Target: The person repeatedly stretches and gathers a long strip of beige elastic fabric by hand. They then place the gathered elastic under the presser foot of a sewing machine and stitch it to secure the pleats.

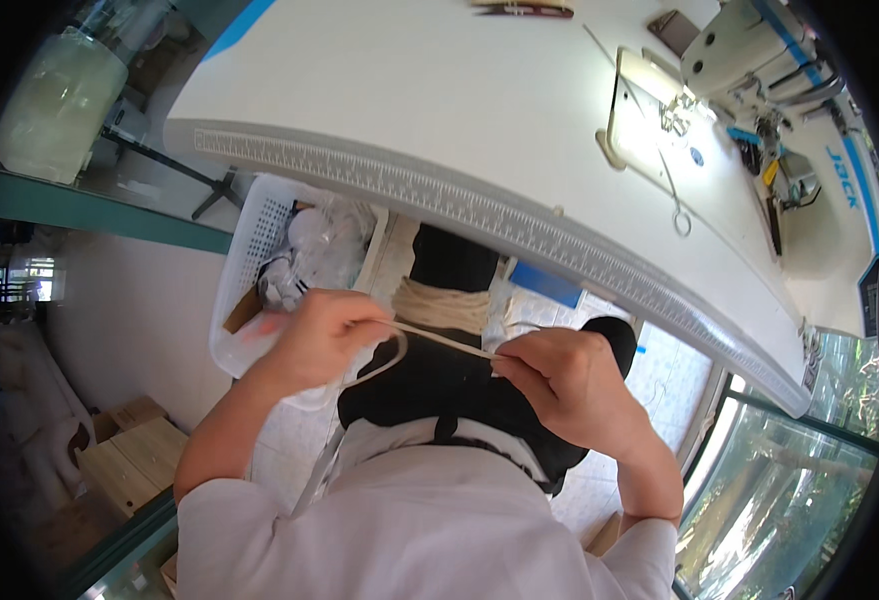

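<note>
A thin cream cord (pixel 446 341) stretches between my two hands, above my lap. My left hand (pixel 327 335) pinches it, and a loop of the cord hangs down beside that hand. The fingers of my right hand (pixel 564 385) are closed on the other stretch of it, a little lower and to the right. More cream cord (pixel 441 305) lies in a bundle across my dark-trousered leg, just beyond the taut stretch. Where the cord's ends lie, I cannot tell.
Ahead is a white sewing table (pixel 409 100) with a ruler strip (pixel 459 205) along its near edge. A sewing machine (pixel 789 80) stands at the right, with tweezers (pixel 679 215) near it. Thread snips (pixel 524 10) lie at the far edge. A white basket (pixel 249 240) holds plastic bags.
</note>
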Demonstrator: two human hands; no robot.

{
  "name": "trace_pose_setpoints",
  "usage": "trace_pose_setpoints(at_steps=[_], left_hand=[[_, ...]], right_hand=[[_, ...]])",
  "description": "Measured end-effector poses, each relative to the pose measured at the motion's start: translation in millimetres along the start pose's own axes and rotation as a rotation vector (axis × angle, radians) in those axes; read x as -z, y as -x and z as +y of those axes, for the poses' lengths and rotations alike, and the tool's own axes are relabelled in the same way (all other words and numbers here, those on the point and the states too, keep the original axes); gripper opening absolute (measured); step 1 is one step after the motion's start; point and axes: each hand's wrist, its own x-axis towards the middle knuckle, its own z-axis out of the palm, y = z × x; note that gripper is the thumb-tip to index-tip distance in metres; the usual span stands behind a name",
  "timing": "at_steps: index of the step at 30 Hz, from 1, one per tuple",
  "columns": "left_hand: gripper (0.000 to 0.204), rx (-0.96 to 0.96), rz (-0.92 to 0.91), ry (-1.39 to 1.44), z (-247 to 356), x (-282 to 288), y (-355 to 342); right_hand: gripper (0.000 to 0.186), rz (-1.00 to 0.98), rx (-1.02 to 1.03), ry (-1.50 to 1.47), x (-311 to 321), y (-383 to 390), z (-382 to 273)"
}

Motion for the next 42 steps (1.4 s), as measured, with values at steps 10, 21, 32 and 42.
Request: trace_pose_setpoints(at_steps=[10, 21, 32, 42], left_hand=[[0.014, -0.366, 0.333, -0.252, 1, -11, -23], [0.01, -0.673, 0.768, -0.922, 91, 95, -282], [0.018, -0.039, 0.218, 0.021, 180, 159, -363], [0.013, -0.618, 0.36, 1.009, 263, 178, -181]], right_hand=[[0.009, 0.621, -0.127, 0.379, 44, -18, 15], [0.014, 0.807, -0.431, 0.741, 78, -54, 60], [0.009, 0.814, -0.392, 0.77, 82, -28, 61], [0.011, 0.893, -0.188, 0.344, 64, -39, 58]])
